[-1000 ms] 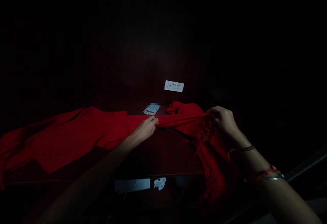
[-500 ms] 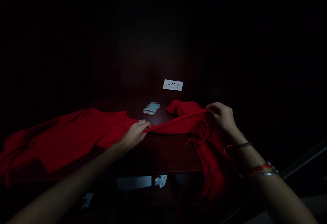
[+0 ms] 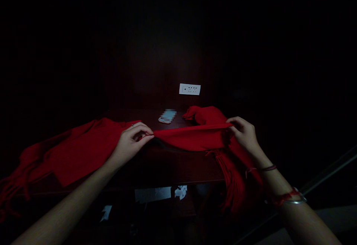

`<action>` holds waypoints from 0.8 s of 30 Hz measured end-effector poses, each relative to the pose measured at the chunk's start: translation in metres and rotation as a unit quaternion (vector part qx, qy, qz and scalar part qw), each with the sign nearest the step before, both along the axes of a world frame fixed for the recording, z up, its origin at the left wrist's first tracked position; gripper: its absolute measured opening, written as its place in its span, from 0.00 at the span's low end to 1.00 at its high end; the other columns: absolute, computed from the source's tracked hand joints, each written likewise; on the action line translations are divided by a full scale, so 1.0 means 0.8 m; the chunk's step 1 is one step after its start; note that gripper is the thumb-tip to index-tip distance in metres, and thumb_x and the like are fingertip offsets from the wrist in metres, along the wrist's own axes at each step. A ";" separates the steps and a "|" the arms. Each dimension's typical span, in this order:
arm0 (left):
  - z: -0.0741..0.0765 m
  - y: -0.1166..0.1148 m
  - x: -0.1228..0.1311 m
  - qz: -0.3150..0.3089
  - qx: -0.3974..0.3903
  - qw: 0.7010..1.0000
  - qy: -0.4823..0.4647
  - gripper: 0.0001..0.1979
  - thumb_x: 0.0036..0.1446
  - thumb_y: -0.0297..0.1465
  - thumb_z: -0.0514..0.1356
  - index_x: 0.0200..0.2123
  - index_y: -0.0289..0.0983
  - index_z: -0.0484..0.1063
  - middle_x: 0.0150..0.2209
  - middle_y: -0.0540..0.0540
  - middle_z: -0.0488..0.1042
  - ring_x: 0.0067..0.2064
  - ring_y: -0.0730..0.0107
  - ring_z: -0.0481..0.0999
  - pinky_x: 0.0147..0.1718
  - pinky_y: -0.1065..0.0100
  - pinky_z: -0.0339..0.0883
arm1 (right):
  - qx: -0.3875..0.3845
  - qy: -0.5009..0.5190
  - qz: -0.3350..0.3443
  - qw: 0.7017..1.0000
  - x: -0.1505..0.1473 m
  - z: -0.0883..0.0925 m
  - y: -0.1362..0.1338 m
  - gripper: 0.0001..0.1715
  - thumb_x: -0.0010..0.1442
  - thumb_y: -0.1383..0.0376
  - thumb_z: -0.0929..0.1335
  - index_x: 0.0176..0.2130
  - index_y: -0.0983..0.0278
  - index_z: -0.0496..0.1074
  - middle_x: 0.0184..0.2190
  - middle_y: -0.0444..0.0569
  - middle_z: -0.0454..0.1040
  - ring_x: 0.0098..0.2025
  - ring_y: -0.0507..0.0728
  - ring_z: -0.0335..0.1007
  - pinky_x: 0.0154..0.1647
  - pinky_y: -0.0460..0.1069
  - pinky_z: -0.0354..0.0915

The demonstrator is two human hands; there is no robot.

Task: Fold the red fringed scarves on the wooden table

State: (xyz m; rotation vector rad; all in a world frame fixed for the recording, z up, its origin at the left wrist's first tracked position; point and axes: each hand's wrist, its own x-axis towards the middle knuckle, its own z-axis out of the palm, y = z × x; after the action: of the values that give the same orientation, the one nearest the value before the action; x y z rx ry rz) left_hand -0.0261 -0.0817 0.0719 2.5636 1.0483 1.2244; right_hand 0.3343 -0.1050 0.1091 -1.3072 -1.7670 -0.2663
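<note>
the left hand [image 3: 132, 140] and right hand [image 3: 245, 132] pinch a red cloth [image 3: 192, 137] with stringy ends, stretched over a dark worktop [image 3: 178, 166], with a phone [image 3: 167, 116] behind it and a white socket [image 3: 189, 89] on the wall [image 3: 156, 70].

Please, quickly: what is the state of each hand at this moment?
Left hand: closed, fingertips pinching the edge of the red cloth.
Right hand: closed, pinching the other end of the same stretch.
</note>
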 end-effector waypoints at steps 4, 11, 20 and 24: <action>-0.032 0.021 0.001 0.013 -0.029 0.989 0.144 0.14 0.48 0.21 0.48 0.38 0.36 0.65 0.36 0.46 0.65 0.38 0.70 0.66 0.39 0.69 0.60 | -0.047 -0.058 0.007 0.997 -0.002 -0.010 0.011 0.10 0.44 0.72 0.60 0.28 0.65 0.68 0.28 0.48 0.71 0.32 0.54 0.66 0.34 0.47 0.60; -0.053 0.024 0.027 0.131 -0.016 0.945 0.298 0.24 0.48 0.30 0.53 0.51 0.38 0.56 0.47 0.41 0.60 0.48 0.58 0.60 0.43 0.59 0.55 | -0.030 -0.077 0.004 0.997 0.000 -0.029 0.005 0.11 0.45 0.73 0.59 0.29 0.63 0.67 0.29 0.47 0.70 0.33 0.54 0.65 0.35 0.47 0.59; -0.045 0.027 0.020 0.181 -0.010 0.916 0.357 0.12 0.51 0.23 0.46 0.37 0.33 0.65 0.40 0.39 0.64 0.39 0.63 0.66 0.37 0.65 0.60 | -0.038 -0.052 0.003 0.998 0.005 -0.019 -0.034 0.10 0.46 0.71 0.60 0.29 0.63 0.67 0.29 0.46 0.70 0.34 0.54 0.65 0.36 0.48 0.59; -0.054 0.019 0.013 0.143 -0.001 0.942 0.305 0.16 0.51 0.25 0.48 0.44 0.34 0.61 0.44 0.38 0.62 0.46 0.60 0.62 0.43 0.61 0.58 | -0.081 -0.019 -0.006 0.996 0.004 -0.013 -0.025 0.09 0.47 0.68 0.61 0.30 0.64 0.69 0.30 0.48 0.72 0.33 0.54 0.66 0.35 0.48 0.60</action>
State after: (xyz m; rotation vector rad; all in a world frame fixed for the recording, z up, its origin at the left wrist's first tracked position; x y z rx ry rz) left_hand -0.0159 -0.0664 0.0285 2.9378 1.5680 0.4401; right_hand 0.3372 -0.1252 0.0991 -1.4368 -1.8452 -0.1582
